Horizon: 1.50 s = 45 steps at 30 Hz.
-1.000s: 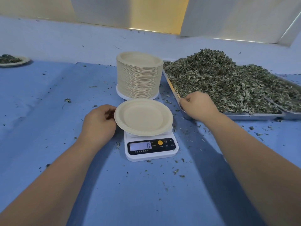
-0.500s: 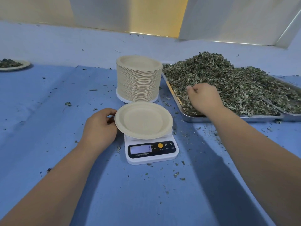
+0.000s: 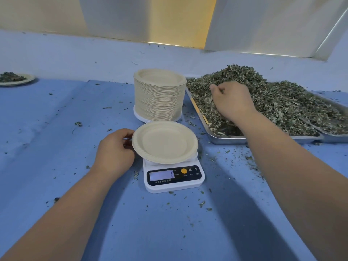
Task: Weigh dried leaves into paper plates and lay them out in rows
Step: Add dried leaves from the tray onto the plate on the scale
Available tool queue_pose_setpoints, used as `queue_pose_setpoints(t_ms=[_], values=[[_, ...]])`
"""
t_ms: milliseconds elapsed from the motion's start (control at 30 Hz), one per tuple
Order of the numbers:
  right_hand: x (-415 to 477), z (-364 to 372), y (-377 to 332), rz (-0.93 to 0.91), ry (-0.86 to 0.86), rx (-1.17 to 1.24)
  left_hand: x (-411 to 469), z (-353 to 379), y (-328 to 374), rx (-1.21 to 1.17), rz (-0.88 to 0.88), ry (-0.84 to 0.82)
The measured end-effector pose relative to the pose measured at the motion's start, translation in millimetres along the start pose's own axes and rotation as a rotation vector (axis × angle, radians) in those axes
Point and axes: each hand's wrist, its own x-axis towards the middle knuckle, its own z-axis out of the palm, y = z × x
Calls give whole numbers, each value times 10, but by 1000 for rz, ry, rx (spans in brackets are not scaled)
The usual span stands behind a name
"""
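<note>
Blue cloth [image 3: 56, 147] everywhere, leaf crumbs all over it. Far left sits one filled plate [image 3: 17, 80]. Next, the left hand [image 3: 114, 149] pinches the rim of the empty paper plate [image 3: 164, 142] on the scale [image 3: 174, 178], just in front of the plate stack [image 3: 160, 95]. Over in the metal tray [image 3: 226, 139], the right hand [image 3: 233, 102] is curled round a clump of dried leaves [image 3: 282, 102].

My tip: let go of that rim before reading, grab small, carry low, sprinkle the last bit.

Scale display's washed out, can't read it. How much the fist holds is hidden, and a second tray [image 3: 335, 137] is cut off at right.
</note>
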Motion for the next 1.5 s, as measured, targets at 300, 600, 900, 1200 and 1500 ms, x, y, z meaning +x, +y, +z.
queue_pose_setpoints(t_ms=[300, 600, 900, 1200, 1500], values=[[-334, 92, -972, -252, 25, 185, 1, -10, -30, -39, 5, -7], [-636, 217, -1012, -234, -194, 304, 26, -1, -50, -75, -22, -29], [-591, 297, -457, -151, -147, 238, 32, -5, -63, -73, -41, -21], [-545, 542, 308, 118, -324, -340, 56, 26, -79, -70, -43, -8], [-592, 522, 249, 56, -187, -200, 53, 19, -97, -51, -40, -13]])
